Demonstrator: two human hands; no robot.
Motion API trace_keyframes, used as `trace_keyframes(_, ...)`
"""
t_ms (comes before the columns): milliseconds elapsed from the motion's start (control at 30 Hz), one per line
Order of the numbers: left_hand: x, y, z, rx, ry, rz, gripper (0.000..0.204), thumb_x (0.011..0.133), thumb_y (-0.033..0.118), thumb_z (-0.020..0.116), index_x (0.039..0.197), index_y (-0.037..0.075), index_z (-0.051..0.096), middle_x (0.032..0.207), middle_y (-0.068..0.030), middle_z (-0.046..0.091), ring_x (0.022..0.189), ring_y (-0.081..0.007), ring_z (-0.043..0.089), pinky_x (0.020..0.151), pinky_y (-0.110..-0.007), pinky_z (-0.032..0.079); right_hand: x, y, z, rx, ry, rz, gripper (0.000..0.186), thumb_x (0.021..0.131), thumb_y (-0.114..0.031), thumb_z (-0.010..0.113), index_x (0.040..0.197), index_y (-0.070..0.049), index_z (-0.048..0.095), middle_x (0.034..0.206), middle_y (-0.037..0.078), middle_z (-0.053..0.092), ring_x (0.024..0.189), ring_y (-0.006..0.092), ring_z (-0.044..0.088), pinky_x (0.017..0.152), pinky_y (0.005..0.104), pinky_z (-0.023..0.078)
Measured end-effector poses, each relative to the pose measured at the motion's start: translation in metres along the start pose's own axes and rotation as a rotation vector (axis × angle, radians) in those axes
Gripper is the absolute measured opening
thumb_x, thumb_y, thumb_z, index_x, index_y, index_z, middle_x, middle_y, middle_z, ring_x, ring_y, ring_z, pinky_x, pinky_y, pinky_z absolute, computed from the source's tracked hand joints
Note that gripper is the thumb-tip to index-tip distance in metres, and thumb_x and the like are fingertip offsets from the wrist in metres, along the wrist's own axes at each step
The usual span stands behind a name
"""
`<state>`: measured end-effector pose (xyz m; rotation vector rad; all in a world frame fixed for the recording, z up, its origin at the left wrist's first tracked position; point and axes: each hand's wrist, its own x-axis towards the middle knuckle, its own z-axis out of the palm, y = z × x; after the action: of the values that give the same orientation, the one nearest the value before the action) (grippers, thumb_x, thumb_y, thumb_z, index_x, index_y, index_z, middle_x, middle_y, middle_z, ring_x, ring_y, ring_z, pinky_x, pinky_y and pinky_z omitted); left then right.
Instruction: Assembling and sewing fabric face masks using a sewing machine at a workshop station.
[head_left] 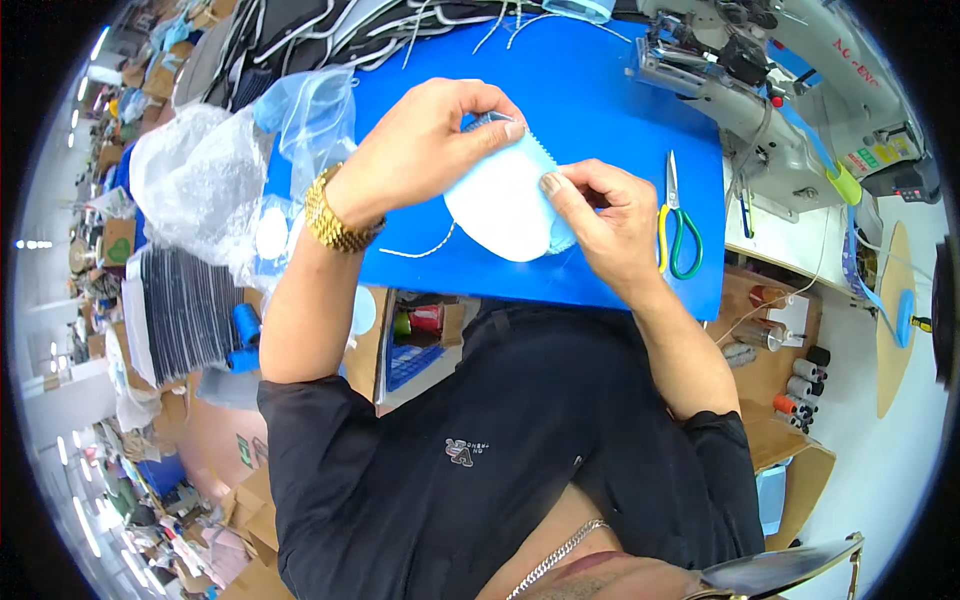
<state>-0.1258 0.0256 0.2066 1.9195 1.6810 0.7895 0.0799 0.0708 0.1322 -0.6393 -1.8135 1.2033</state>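
Both hands hold a rounded white pad (505, 208) above the blue tabletop. A light blue layer with a zigzag-cut edge shows along its upper right side. At its top, my left hand (432, 140) is closed, thumb across the front and fingers curled behind the edge. My right hand (608, 215) pinches the right edge between thumb and fingers. Whether the white and blue layers are joined, I cannot tell. A pale cord (425, 250) lies on the table by the pad's lower left. Right of my right hand are scissors (676, 222) with green and yellow handles.
A sewing machine (830, 90) stands at the right. Crumpled clear plastic bags (195, 185) lie at the left, above a stack of dark fabric (190, 310) and blue thread spools (245, 325). Black and grey pieces (320, 35) cover the table's far edge.
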Motion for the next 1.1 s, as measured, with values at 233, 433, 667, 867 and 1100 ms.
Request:
trace_keyframes(233,0.108,-0.044,0.009,-0.407,-0.299,-0.034,0.017,0.091,0.015,0.068,0.102,0.003,0.071,0.088,-0.0003,0.070,0.076,-0.0038,0.063,0.067,-0.019,0.052,0.037,0.045,-0.022,0.217,0.120,0.212,0.016,0.088,-0.013,0.070,0.088,0.003,0.071,0.069,0.001,0.065,0.061,0.0031,0.055,0.054,0.0200,0.042)
trace_keyframes(433,0.167,-0.060,0.035,-0.694,-0.347,-0.066,0.018,0.088,0.011,0.069,0.105,0.005,0.064,0.091,0.0006,0.069,0.080,-0.0046,0.064,0.072,-0.019,0.052,0.063,0.067,-0.047,0.277,0.239,0.285,0.016,0.089,-0.013,0.069,0.088,0.003,0.071,0.070,-0.001,0.064,0.062,0.0020,0.053,0.054,0.0188,0.041)
trace_keyframes(667,0.191,-0.052,0.047,-0.760,-0.266,-0.137,0.023,0.087,0.011,0.069,0.107,0.002,0.062,0.090,-0.0019,0.069,0.077,-0.0059,0.064,0.067,-0.020,0.051,0.079,0.071,-0.072,0.263,0.253,0.402,0.014,0.089,-0.013,0.070,0.086,0.000,0.071,0.069,-0.003,0.063,0.059,0.0005,0.050,0.052,0.0173,0.037)
trace_keyframes(867,0.196,-0.051,0.055,-0.808,-0.223,-0.131,0.023,0.089,0.007,0.067,0.110,0.002,0.060,0.089,-0.0016,0.070,0.076,-0.0038,0.064,0.065,-0.019,0.050,0.085,0.072,-0.078,0.287,0.250,0.405,0.014,0.088,-0.013,0.070,0.085,0.000,0.071,0.068,-0.004,0.062,0.059,0.0004,0.049,0.052,0.0177,0.036)
trace_keyframes(1100,0.200,-0.056,0.060,-0.748,-0.201,-0.114,0.025,0.089,0.008,0.067,0.112,0.002,0.059,0.092,-0.0033,0.070,0.076,-0.0042,0.064,0.065,-0.019,0.051,0.086,0.072,-0.077,0.264,0.271,0.402,0.015,0.089,-0.014,0.070,0.085,0.000,0.072,0.069,-0.003,0.062,0.061,0.0004,0.049,0.053,0.0178,0.037)
